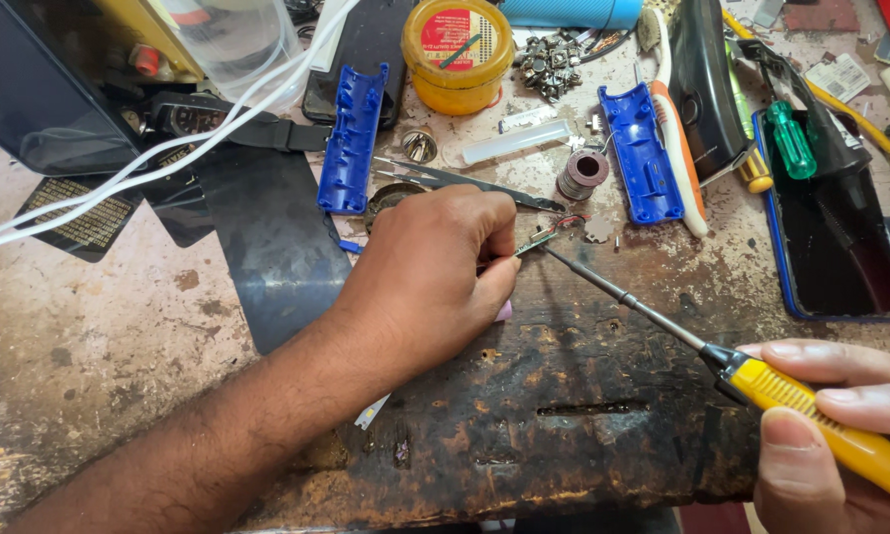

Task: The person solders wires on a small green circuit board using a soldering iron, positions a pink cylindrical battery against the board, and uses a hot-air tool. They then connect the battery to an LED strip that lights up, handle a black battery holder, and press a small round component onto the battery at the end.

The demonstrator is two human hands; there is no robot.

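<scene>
My left hand [430, 277] rests on the worn wooden bench and pinches a small green circuit board [537, 242] with thin red wires at its far end. My right hand [841, 435], at the lower right, grips the yellow handle of a tool [821, 415] whose long thin metal shaft [623, 295] reaches up and left. Its tip touches the near edge of the circuit board.
Two blue plastic shell halves [351, 138] [641, 153] lie behind the hands, with tweezers [465, 181], a solder spool [583, 173], a yellow paste tin [457, 49], a toothbrush [677, 148] and a green screwdriver [791, 138]. A dark phone [836, 237] lies at right; white cables [148, 163] run at left.
</scene>
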